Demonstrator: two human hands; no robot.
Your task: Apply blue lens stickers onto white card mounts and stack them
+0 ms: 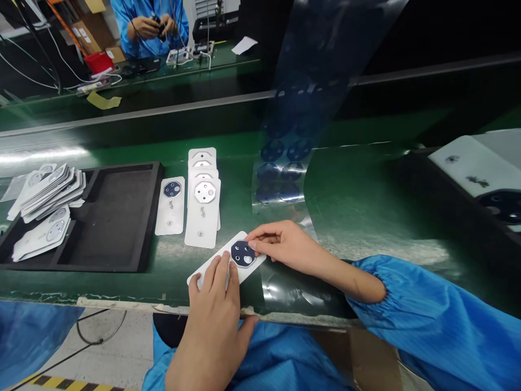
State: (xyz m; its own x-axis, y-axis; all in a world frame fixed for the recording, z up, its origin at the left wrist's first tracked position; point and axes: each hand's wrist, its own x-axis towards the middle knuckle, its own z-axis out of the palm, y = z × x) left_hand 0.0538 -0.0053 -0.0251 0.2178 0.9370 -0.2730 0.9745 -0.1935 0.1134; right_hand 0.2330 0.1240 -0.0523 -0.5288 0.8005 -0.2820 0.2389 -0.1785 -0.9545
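A white panel [220,263] lies slanted on the green bench near its front edge. A dark blue octagonal film [243,254] with several holes sits at its upper right end. My left hand [215,320] rests on the panel's lower part, fingers spread. With thumb and index finger pinched, my right hand [285,247] touches the film's upper right edge. Left of the hands is an overlapping column of white panels [202,217], and beside it a single panel [170,214] with a dark blue octagon. A clear strip [280,174] with rows of dark blue pieces hangs down onto the bench.
A black tray [150,217] with piled white panels [52,190] stands at the left. Another black box [451,190] holds white panels at the right edge. Across the bench, a person in blue [150,27] handles a small dark object near cables.
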